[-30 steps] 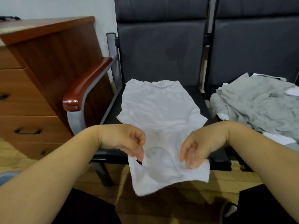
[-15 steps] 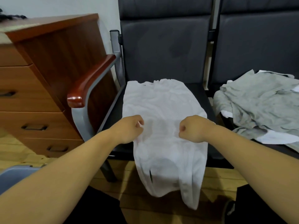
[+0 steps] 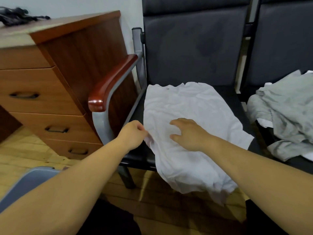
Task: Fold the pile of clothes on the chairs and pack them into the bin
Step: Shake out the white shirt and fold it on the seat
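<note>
My left hand (image 3: 133,134) pinches the left edge of the white shirt (image 3: 186,102), fingers curled on the cloth; my right hand (image 3: 189,133) lies flat on its middle, fingers spread, gripping nothing. The shirt is spread on the chair seat (image 3: 227,95), its near end hanging over the front, with the grey clothes (image 3: 288,107) on the next chair (image 3: 288,39).
</note>
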{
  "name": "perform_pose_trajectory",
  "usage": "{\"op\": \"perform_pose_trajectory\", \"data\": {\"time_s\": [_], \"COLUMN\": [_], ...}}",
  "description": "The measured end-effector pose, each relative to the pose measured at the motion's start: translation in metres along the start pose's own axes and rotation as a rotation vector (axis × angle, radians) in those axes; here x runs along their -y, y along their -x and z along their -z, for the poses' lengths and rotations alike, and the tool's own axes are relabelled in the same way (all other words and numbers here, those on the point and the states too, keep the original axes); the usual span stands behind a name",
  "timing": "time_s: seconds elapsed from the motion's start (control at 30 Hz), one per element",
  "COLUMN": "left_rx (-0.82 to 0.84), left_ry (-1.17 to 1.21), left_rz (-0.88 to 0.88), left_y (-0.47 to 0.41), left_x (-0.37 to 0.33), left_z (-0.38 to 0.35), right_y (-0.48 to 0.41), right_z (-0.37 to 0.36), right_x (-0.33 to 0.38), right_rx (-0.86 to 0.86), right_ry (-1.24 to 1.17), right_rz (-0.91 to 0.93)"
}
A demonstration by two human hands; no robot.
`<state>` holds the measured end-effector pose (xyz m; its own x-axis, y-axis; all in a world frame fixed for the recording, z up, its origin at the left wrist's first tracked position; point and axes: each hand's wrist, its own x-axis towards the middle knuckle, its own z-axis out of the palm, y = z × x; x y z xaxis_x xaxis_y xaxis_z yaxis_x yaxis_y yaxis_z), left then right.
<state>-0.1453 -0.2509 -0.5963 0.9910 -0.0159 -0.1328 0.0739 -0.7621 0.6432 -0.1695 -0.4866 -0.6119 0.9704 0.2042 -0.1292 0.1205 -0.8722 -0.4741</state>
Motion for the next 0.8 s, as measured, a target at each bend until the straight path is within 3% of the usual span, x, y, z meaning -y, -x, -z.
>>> {"op": "perform_pose_trajectory", "data": {"time_s": [0.07,0.2,0.37,0.6,0.8], "left_rx": [-0.003,0.231,0.147,0.104,0.072], "left_ry": [-0.068,-0.114,-0.26,-0.258,-0.408], "left_rz": [-0.078,-0.193,-0.232,-0.054,-0.199], "left_y": [0.003,0.009,0.009,0.009,0.02], "left_x": [-0.001,0.003,0.006,0.032,0.038], "left_z": [-0.003,-0.006,0.002,0.026,0.019], "right_y": [-0.005,-0.014,-0.013,-0.014,-0.013], "right_z": [-0.005,-0.015,-0.023,-0.025,-0.024], "right_x": [0.003,0.003,0.0,-0.001,0.001], "right_rx": [0.037,0.054,0.068,0.072,0.069], "right_ry": [0.054,0.19,0.22,0.259,0.262], "right_rz": [-0.01,-0.034,-0.061,-0.075,-0.075]}}
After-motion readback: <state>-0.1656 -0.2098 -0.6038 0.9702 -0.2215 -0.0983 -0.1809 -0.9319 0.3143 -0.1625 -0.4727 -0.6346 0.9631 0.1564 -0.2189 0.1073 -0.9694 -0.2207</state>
